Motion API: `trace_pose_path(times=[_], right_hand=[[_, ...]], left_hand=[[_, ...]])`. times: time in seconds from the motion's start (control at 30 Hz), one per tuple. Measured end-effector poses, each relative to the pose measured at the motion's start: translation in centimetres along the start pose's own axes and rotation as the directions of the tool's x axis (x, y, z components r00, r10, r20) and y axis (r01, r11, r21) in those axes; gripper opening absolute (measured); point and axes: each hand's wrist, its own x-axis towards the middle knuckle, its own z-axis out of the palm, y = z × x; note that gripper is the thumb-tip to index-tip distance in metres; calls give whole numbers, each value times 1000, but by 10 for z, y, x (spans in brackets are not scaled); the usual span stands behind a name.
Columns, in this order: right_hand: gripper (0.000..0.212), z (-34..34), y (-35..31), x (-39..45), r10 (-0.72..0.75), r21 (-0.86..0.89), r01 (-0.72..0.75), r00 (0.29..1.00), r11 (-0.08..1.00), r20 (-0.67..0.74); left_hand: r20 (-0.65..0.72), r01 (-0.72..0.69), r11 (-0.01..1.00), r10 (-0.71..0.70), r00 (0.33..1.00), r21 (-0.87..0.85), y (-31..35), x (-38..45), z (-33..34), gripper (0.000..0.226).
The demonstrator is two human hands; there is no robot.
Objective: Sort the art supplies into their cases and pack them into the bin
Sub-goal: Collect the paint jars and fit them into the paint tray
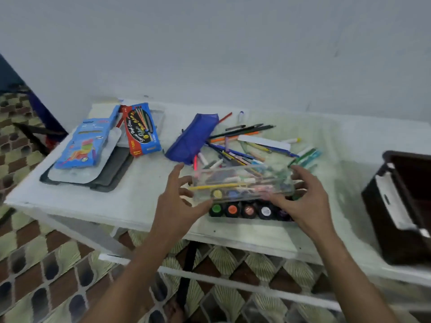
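Clearly we are early in the job. Both our hands are on the clear plastic case (242, 183), lifted just above the paint pots (248, 210) at the near edge of the tabletop (144, 206). The left hand (177, 203) has its grip spread wide, thumb under the case's left end and fingers against its side; the right hand (305, 199) cups the right end with thumb in front and fingers curled behind. Through the case we see crayons and a yellow pencil, though blur hides whether its lid is closed.

Much is left, as we judge it. A loose heap of pens and pencils (247, 145) lies beyond the case, beside the blue pouch (193, 138). The dark bin (401, 206) stands at the right end, and what we see of its inside looks unfilled. Two boxes rest at the left on a grey flat case (112, 173).

On the red and blue box (142, 129) we make out "Special High Class" and something like "Colour". The light blue box (86, 141) carries print too blurred to read.
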Motion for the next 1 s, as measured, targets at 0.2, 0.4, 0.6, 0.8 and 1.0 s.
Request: trace_pose_path(times=[0.2,0.4,0.6,0.8,1.0], right_hand=[[81,-27,9,-53,98,-16,-100,988,995,-118],[82,-24,12,-61,125,7,-125,986,992,-109],[80,-25,14,-57,109,-43,-111,992,993,-63],[71,-30,14,-55,98,-87,-101,995,991,-36],[57,-34,19,-51,104,-90,-107,994,990,-36]], left_hand=[[147,-64,997,56,988,48,0,-11,21,101],[175,-55,993,37,984,100,-5,-12,21,104],[187,-19,992,-4,982,122,-5,-13,23,101],[214,-23,986,-13,977,166,12,-15,20,77],[218,1,970,-56,974,244,16,-11,20,87]])
